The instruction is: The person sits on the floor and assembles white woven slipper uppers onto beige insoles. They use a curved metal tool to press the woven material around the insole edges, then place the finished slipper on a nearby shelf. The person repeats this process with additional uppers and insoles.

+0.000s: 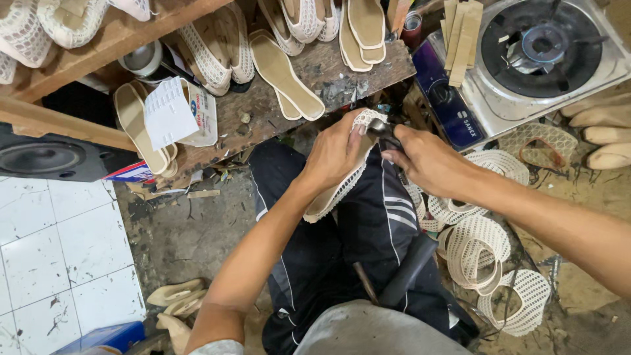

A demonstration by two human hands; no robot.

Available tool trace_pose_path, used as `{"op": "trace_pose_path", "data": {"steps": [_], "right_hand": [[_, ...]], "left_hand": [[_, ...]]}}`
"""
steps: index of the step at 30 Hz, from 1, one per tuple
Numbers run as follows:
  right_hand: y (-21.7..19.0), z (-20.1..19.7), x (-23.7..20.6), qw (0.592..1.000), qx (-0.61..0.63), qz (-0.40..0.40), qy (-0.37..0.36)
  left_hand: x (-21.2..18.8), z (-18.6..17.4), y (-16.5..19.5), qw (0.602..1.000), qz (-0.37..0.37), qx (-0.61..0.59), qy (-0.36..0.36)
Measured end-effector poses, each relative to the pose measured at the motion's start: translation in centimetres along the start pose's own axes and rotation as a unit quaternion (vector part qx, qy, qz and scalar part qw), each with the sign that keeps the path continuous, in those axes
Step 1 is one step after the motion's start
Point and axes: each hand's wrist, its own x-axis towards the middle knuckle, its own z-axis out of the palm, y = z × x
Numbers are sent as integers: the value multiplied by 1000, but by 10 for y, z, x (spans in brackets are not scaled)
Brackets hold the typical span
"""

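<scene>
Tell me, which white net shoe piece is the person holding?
The net piece over the lap, gripped by the left hand and the right hand. The other net pieces lie on the floor.

- Cream woven-mesh shoe upper [342, 177], open-weave cloth, matt, gripped in the left hand [335, 154].
- Dark metal tool [383, 129], slightly glossy, in the right hand [427, 161].
- Worn wooden bench [263, 108] above the upper: rough, stained.
- Silver steel gas stove [545, 56] right of the bench: smooth, shiny.
- Tan insoles [286, 75] on the bench: matt.
</scene>
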Motion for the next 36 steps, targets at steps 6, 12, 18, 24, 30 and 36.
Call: {"op": "trace_pose_path", "data": {"steps": [6, 12, 18, 24, 30, 36], "right_hand": [[-4, 13, 1, 983, -96, -116, 108], [10, -4, 7, 996, 64, 15, -53], [6, 23, 2, 996, 0, -72, 57], [44, 1, 19, 931, 321, 44, -166], [27, 20, 6, 991, 81, -101, 17], [37, 8, 19, 930, 324, 73, -161]], "left_hand": [[9, -3, -9, 994, -43, -87, -51], [9, 3, -6, 998, -43, 35, -23], [12, -5, -7, 994, -57, -80, -51], [9, -6, -3, 999, -1, -9, -33], [12, -10, -5, 989, -18, -129, -66], [13, -7, -6, 996, -50, -41, -64]]}}
